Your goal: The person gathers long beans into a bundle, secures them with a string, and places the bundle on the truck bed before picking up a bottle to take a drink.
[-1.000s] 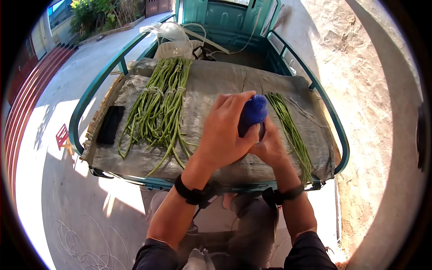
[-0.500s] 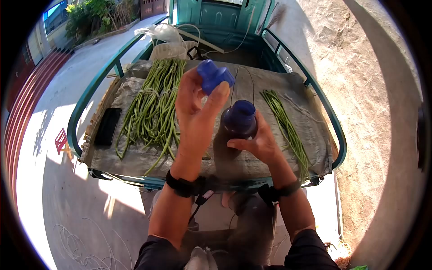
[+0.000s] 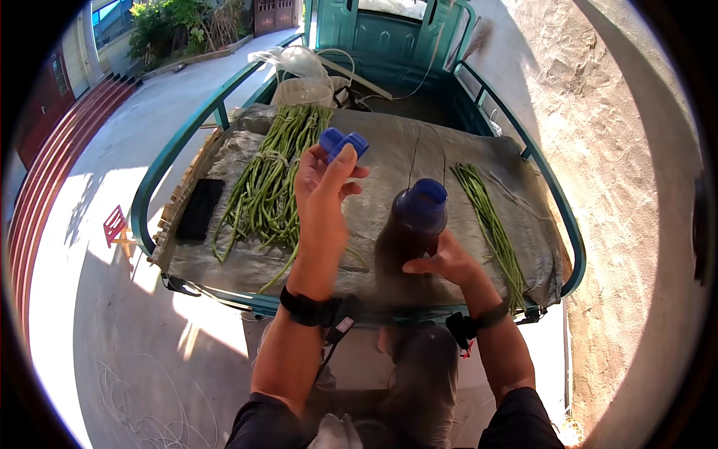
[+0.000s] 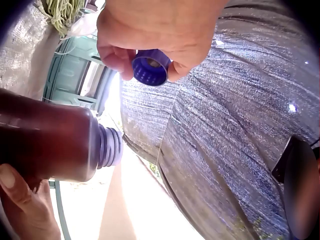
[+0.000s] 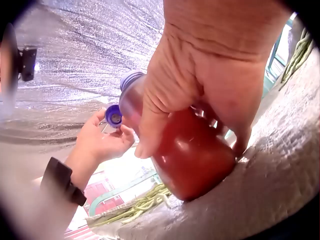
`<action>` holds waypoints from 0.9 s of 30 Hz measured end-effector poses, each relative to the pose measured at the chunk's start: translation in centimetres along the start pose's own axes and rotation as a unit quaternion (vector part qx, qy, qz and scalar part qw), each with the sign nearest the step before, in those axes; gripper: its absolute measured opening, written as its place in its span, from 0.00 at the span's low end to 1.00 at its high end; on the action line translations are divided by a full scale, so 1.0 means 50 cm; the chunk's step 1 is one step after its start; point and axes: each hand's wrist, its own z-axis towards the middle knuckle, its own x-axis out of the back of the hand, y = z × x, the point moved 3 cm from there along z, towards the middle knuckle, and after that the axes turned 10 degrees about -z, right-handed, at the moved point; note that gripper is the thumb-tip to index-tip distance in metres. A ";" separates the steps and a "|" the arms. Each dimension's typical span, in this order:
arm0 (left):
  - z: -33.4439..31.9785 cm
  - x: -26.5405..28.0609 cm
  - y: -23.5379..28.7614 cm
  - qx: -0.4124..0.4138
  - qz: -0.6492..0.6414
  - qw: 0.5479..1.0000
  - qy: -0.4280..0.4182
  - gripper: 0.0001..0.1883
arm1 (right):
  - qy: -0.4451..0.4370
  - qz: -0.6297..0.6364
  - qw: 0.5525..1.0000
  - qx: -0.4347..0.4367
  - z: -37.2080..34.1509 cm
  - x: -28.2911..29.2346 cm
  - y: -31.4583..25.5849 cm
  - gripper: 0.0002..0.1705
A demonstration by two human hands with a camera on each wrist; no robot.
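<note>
Pinching the blue cap (image 3: 333,139), my left hand (image 3: 318,181) has the dark bottle (image 3: 419,215) at its four o'clock; my right hand (image 3: 453,260), nearer, grips that uncapped bottle, long axis toward one o'clock, with green beans (image 3: 490,224) farther out at three o'clock.

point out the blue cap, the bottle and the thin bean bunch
Blue cap (image 4: 151,69): left wrist view, its open underside.
Bottle (image 5: 194,160): right wrist view, its side.
Thin bean bunch (image 3: 491,229): head view, its middle.
</note>
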 end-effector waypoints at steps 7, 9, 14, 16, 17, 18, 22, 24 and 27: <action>0.012 0.020 0.022 -0.012 0.007 1.000 0.026 0.24 | -0.113 -0.039 0.989 -0.082 0.005 0.057 -0.032 0.54; 0.014 0.025 0.028 -0.014 0.011 1.000 0.023 0.24 | -0.101 -0.072 0.992 -0.012 0.013 0.092 -0.005 0.54; 0.025 0.061 0.029 -0.019 0.011 1.000 0.022 0.25 | 0.110 -0.174 0.977 -0.060 -0.042 0.196 -0.100 0.39; 0.034 0.059 0.034 -0.023 0.013 0.999 0.024 0.25 | 0.274 -0.077 0.959 -0.012 -0.042 0.232 -0.141 0.22; 0.035 0.056 0.034 -0.020 0.017 0.999 0.024 0.25 | 0.328 -0.021 0.944 0.016 -0.042 0.250 -0.163 0.18; 0.034 0.050 0.031 -0.014 0.016 0.999 0.028 0.25 | 0.376 0.033 0.925 0.048 -0.039 0.269 -0.186 0.15; 0.023 0.038 0.028 0.000 0.013 0.999 0.034 0.23 | 0.420 0.061 0.900 0.100 -0.036 0.242 -0.235 0.11; 0.025 0.043 0.032 -0.006 0.015 0.999 0.031 0.23 | 0.369 -0.012 0.926 0.078 -0.040 0.198 -0.212 0.22; 0.029 0.060 0.041 -0.014 0.020 0.999 0.034 0.20 | 0.273 -0.085 0.955 0.076 -0.038 0.138 -0.156 0.45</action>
